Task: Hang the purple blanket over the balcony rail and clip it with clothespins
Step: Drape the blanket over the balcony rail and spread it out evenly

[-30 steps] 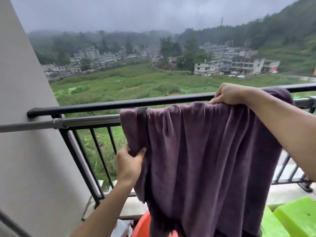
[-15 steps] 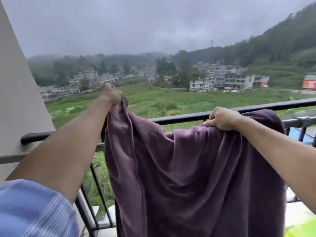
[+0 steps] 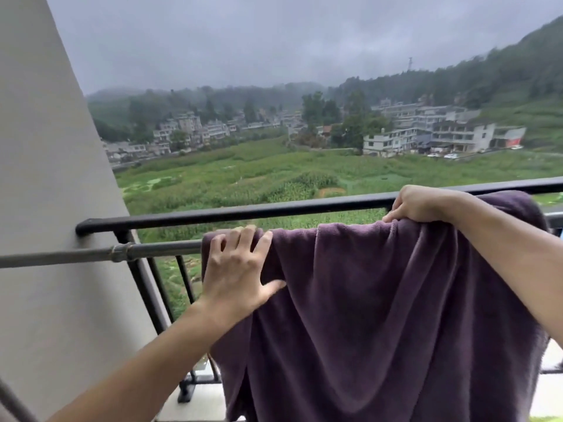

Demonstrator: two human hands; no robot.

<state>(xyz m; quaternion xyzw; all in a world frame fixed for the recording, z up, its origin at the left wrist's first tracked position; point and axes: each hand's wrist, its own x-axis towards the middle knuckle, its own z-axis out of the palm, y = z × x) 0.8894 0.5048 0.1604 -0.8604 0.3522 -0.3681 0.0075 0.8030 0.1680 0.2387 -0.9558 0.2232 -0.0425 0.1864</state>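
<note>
Blanket (image 3: 380,300), purple plush fabric, draped over grey metal pipe (image 3: 152,249) at left corner, over black metal balcony rail (image 3: 243,213) at right; likely being spread to level its top edge. Pressed flat beneath splayed straight fingers (image 3: 247,237) of left hand (image 3: 234,269); bunched inside curled fingers of right hand (image 3: 417,204) at rail. Clothespins unseen.

I counted one purple blanket (image 3: 380,300) and two bare hands, a left hand (image 3: 236,269) and a right hand (image 3: 417,204). There was one black balcony rail (image 3: 243,211), one grey pipe (image 3: 76,257) and one pale wall (image 3: 45,208) out there.
</note>
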